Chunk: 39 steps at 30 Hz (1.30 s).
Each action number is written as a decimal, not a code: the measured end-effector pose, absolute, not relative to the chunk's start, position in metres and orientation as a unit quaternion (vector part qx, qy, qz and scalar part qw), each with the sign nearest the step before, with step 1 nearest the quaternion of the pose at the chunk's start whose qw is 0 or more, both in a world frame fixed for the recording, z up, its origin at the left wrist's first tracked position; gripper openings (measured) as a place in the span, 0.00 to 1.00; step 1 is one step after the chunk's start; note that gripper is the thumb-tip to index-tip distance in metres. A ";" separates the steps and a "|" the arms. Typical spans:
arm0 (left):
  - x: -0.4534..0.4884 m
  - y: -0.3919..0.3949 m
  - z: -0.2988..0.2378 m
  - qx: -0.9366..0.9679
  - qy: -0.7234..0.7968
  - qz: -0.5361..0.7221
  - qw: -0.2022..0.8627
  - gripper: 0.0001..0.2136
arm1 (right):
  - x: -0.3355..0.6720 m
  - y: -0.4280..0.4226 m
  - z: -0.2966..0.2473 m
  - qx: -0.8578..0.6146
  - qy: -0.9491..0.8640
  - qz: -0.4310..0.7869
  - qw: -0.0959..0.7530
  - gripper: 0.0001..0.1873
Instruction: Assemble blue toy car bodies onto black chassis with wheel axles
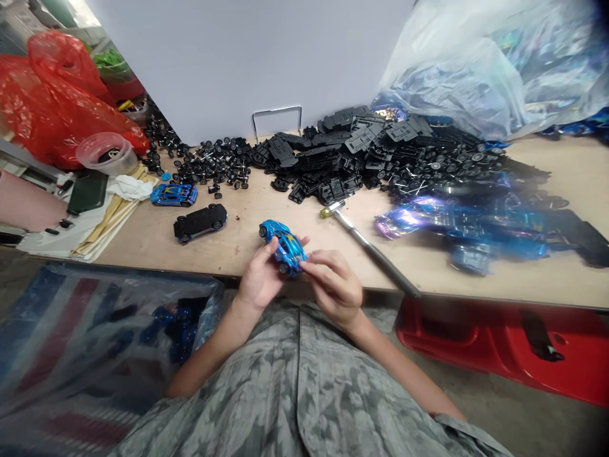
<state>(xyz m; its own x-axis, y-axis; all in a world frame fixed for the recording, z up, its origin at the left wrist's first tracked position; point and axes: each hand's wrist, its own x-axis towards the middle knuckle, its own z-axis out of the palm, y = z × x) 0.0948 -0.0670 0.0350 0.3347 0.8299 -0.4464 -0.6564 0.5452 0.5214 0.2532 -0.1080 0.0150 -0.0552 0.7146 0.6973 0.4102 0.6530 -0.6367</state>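
A blue toy car [285, 246] with a yellow mark on its roof is held just over the table's front edge. My left hand [259, 276] is closed round its left side, thumb on the body. With its fingertips, my right hand [335, 282] pinches the car's near right end. Two more toy cars lie to the left: an upright blue one [174, 195] and an overturned one [200, 223] with its black base showing. A hammer [368, 244] with a yellowish head face rests on the table to the right of my hands.
Black chassis plates [328, 152] and wheel axles [219, 158] are heaped along the back. Shiny blue car bodies [476, 225] lie at right, smeared. A clear plastic bag [476, 70] stands behind. A red stool [480, 349] and a lined sack [95, 330] are below the table.
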 end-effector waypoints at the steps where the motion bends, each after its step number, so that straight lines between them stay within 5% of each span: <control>1: 0.095 -0.067 0.035 0.124 0.347 0.459 0.808 0.15 | 0.253 -0.108 0.014 -0.391 -0.715 0.136 0.563 0.18; 20: 0.096 -0.064 0.032 0.093 0.359 0.456 0.809 0.12 | 0.249 -0.101 0.021 -0.452 -0.628 0.240 0.586 0.08; 29: 0.095 -0.066 0.032 0.124 0.363 0.460 0.800 0.17 | 0.258 -0.106 0.010 -0.374 -0.773 0.063 0.508 0.21; 39: 0.096 -0.067 0.025 0.192 0.365 0.522 0.746 0.21 | 0.253 -0.101 0.010 -0.461 -0.587 0.272 0.607 0.04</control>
<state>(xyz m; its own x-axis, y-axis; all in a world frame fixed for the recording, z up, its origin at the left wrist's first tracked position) 0.0957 -0.0672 0.0246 0.1880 0.9197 -0.3446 -0.6384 0.3810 0.6688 0.2528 -0.1009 0.0102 0.1623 0.8718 0.4621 0.2111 0.4268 -0.8794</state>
